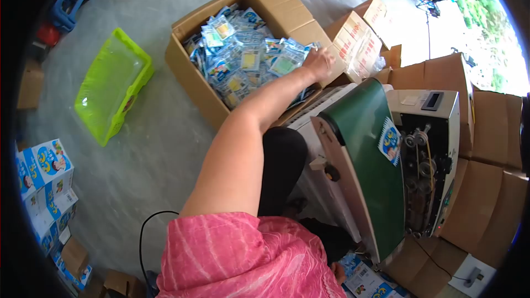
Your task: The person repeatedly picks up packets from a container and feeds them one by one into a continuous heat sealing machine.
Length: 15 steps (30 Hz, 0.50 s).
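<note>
Seemingly, packets (250,59) nearly fill the twelve-o'clock carton (193,85); three-o'clock packet (390,141) lies outside; left hand (319,64), one o'clock (grip unclear).

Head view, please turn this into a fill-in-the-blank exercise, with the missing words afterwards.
The bare hand at the open brown cardboard box is the person's ____ one.
A zigzag-edged blue-and-white packet lies on the wide, dark ____ conveyor belt.
The streaked fabric sleeve is ____.
Missing words: left; green; pink.
</note>
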Each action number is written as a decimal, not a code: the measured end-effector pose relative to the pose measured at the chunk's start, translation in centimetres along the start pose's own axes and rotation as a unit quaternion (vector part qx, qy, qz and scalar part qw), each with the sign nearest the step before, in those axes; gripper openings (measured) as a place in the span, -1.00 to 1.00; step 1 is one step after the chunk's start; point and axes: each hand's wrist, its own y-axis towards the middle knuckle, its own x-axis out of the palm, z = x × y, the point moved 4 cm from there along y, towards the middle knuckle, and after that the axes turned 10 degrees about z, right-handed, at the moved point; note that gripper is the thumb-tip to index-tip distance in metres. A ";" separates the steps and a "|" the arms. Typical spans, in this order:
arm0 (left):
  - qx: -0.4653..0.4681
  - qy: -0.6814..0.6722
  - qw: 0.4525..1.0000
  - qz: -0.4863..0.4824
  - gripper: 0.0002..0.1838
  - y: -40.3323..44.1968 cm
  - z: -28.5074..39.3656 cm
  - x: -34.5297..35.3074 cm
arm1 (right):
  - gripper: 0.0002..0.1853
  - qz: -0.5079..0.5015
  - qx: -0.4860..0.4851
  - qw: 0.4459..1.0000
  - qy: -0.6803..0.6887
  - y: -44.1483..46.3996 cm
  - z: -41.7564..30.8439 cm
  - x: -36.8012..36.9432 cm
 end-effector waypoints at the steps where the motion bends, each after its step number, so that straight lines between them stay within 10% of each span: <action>1: 0.038 0.047 0.996 -0.069 -0.73 -0.3 0.9 2.1 | -0.83 0.007 0.003 1.000 -0.006 -0.3 0.1 -0.3; 6: 0.039 0.197 0.932 -0.302 -0.44 -4.6 0.1 5.2 | -0.83 -0.027 -0.047 0.994 -0.092 -1.9 -3.4 -2.5; 9: 0.131 0.246 0.930 -0.241 0.00 -8.4 -5.8 4.8 | -0.78 -0.047 -0.040 0.992 -0.106 -1.4 -1.9 -2.1; 15: -0.065 0.333 0.855 -0.392 0.12 -9.7 -17.8 -4.8 | -0.66 -0.070 -0.048 0.982 -0.167 -0.3 1.4 -0.4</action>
